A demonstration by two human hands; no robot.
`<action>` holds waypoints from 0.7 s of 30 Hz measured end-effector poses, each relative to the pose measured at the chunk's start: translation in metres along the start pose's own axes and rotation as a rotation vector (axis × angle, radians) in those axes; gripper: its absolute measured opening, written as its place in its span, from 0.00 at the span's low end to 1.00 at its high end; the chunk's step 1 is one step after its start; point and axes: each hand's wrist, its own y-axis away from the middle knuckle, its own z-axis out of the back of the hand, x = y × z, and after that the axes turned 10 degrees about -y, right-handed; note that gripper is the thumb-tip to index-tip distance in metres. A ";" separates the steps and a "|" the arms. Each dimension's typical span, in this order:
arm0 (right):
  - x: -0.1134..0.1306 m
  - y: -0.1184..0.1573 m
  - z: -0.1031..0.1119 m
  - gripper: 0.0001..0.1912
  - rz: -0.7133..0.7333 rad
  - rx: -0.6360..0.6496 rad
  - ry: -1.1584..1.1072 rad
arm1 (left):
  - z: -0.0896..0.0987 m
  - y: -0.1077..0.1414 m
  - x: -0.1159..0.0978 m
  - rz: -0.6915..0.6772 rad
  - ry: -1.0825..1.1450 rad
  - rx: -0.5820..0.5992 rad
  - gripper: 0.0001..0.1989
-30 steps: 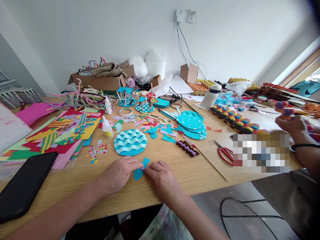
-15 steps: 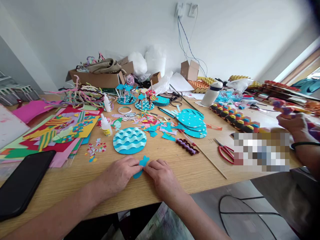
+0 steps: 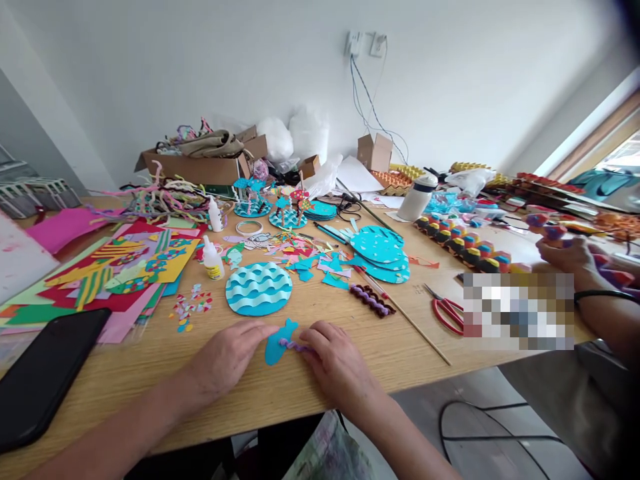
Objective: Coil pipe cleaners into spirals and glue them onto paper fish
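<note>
A blue paper fish cutout (image 3: 278, 347) lies on the table in front of me. Across its middle rests the end of a purple twisted pipe cleaner (image 3: 295, 346), pinched by my right hand (image 3: 336, 360). My left hand (image 3: 227, 355) lies on the other side with fingers stretched out, its fingertips at the edge of the fish near the tail. Just beyond them sits a blue disc with wavy light-blue paper strips (image 3: 259, 289). To the right is a piece of dark red and purple twisted pipe cleaners (image 3: 371, 301), with a thin wooden stick (image 3: 423, 333) beside it.
Glue bottles (image 3: 213, 260), paper confetti (image 3: 193, 307) and coloured sheets (image 3: 133, 307) lie to the left, with a black phone (image 3: 53, 377) near the edge. Red-handled scissors (image 3: 447, 313) and blue discs (image 3: 377, 250) lie right. Another person's hand (image 3: 570, 257) holds a coloured piece.
The fingers of both hands have drawn apart, uncovering the fish and the purple pipe cleaner on it. My left hand has moved slightly left; the view has shifted a little.
</note>
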 end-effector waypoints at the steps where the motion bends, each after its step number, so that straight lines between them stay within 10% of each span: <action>1: 0.000 0.001 0.002 0.05 -0.023 0.005 0.012 | 0.000 0.002 0.000 0.059 0.066 -0.010 0.20; 10: 0.003 0.001 0.001 0.05 -0.078 0.023 0.102 | 0.011 0.012 -0.029 0.724 0.976 -0.055 0.19; 21: -0.020 -0.004 0.021 0.08 -0.240 -0.048 0.210 | 0.002 0.009 -0.031 0.815 1.099 -0.061 0.23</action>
